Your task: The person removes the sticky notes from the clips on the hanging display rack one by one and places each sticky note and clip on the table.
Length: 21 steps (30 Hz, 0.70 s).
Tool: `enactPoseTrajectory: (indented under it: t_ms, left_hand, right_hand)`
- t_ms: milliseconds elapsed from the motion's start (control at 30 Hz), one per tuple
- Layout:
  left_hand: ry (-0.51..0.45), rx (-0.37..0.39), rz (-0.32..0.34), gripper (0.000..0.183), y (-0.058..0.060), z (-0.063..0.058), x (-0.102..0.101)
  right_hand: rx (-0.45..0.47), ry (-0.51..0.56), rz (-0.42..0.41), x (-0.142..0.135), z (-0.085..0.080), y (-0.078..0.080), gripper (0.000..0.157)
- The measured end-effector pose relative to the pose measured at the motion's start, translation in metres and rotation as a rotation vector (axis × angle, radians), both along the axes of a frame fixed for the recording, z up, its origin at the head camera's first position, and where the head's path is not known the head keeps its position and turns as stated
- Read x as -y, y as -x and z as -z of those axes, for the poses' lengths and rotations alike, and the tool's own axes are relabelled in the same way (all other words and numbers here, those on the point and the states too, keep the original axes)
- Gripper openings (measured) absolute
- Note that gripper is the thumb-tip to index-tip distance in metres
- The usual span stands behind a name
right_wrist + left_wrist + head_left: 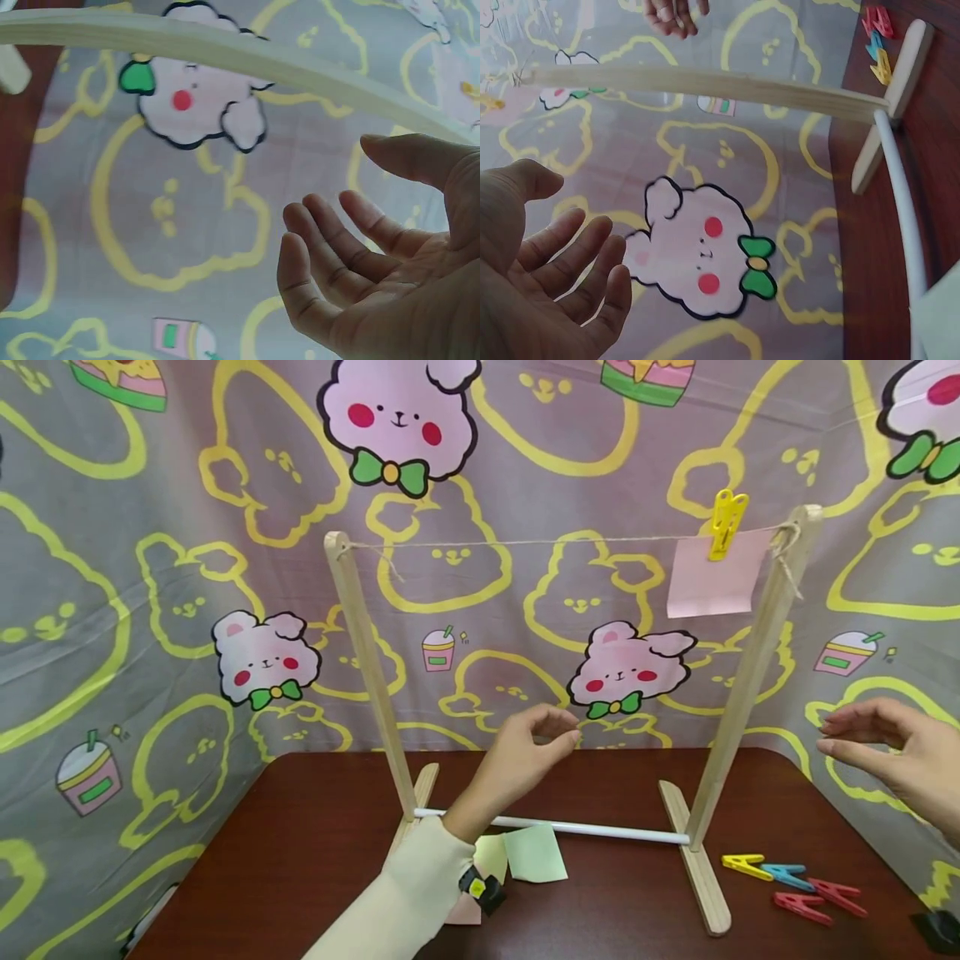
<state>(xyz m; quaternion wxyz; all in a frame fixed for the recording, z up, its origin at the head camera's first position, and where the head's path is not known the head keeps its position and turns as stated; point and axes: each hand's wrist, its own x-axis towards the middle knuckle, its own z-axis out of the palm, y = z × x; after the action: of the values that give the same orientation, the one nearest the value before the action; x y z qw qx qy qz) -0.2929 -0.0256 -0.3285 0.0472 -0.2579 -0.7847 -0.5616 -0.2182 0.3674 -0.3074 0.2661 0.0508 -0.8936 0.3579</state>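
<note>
In the head view my left hand (525,752) hovers above the white crossbar (600,829) of a wooden frame, holding nothing, its fingers loosely bent. My right hand (892,747) is in the air beyond the frame's right post (750,693), thumb and fingers apart and nothing between them. A string (525,542) runs between the post tops. Near its right end hangs a pink paper square (716,578), clipped by a yellow clothespin (726,527). Under my left forearm lie a green paper square (536,853), a yellow one (491,857) and a partly hidden pink one (465,912).
At the table's right lie a yellow clothespin (746,866), a blue clothespin (787,875) and two red clothespins (836,896). The frame's right foot (701,877) stands between them and the papers. A patterned curtain (465,710) hangs behind the brown table (247,877).
</note>
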Motion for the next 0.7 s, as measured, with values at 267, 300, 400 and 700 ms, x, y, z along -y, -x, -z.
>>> enactPoseTrajectory:
  t_ms: [267,300,400,700]
  left_hand:
    - [-0.060,-0.034,0.037,0.020,-0.003,-0.017,-0.018]
    - [-0.066,-0.041,0.040,0.020,-0.003,-0.019,-0.019]
    - [-0.086,-0.067,0.045,0.020,-0.004,-0.026,-0.024]
    - [-0.147,-0.141,0.041,0.019,-0.001,-0.051,-0.045]
  right_hand:
    - [-0.131,0.126,-0.127,0.009,-0.026,0.001,0.051]
    - [-0.148,0.146,-0.147,0.009,-0.029,0.002,0.052]
    - [-0.187,0.180,-0.186,0.011,-0.038,0.006,0.051]
    - [-0.243,0.204,-0.230,0.025,-0.069,0.016,0.044]
